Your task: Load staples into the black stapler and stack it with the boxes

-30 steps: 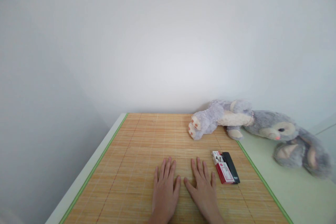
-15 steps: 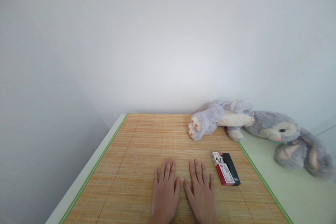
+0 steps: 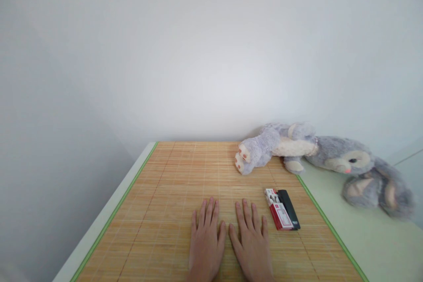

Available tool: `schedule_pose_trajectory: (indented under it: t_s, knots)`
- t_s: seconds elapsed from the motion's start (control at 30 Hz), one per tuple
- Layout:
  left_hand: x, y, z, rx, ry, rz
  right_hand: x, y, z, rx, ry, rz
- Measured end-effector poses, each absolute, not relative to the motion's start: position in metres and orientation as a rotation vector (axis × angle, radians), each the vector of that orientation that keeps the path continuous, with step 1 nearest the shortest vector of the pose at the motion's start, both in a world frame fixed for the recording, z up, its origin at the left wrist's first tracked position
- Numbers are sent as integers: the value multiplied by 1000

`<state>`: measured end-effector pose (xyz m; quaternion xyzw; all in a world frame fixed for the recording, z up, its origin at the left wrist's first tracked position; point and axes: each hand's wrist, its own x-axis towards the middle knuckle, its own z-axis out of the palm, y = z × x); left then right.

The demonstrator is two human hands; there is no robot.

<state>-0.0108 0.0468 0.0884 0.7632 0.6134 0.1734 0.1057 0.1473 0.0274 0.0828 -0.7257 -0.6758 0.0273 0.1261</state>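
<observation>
My left hand (image 3: 205,242) and my right hand (image 3: 251,242) lie flat, palms down, side by side on a bamboo mat (image 3: 158,211), fingers stretched out and thumbs almost touching. Neither hand holds anything. Just right of my right hand a red and white small box (image 3: 278,215) lies on the mat, with a black flat object (image 3: 289,209) against its right side. My right hand is a short gap away from the box and does not touch it.
A grey plush rabbit (image 3: 330,158) lies on its side at the back right, its feet on the mat and its head on the pale green surface (image 3: 373,242). A white wall rises behind. The mat has a green border.
My right hand has slid slightly left and straightened, closer to my left hand. The view has shifted a little; the objects have not moved.
</observation>
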Motion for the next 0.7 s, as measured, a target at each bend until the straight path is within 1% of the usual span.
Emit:
schedule_pose_trajectory:
  t_s: [0.17,0.3,0.43,0.5,0.6,0.7]
  knots:
    - [-8,48,87,2211,1800,575,147,27,89,-2115,-1953,145]
    - [10,49,85,2011,1761,740,149,29,92,-2040,-1871,310]
    - [49,43,93,1577,1414,916,172,31,111,-1744,-1600,680]
    - [74,39,99,1312,1174,946,196,30,127,-1595,-1438,770]
    - [111,37,103,999,916,934,244,31,146,-1568,-1295,712]
    - [146,44,103,836,809,932,292,37,144,-1609,-1093,556]
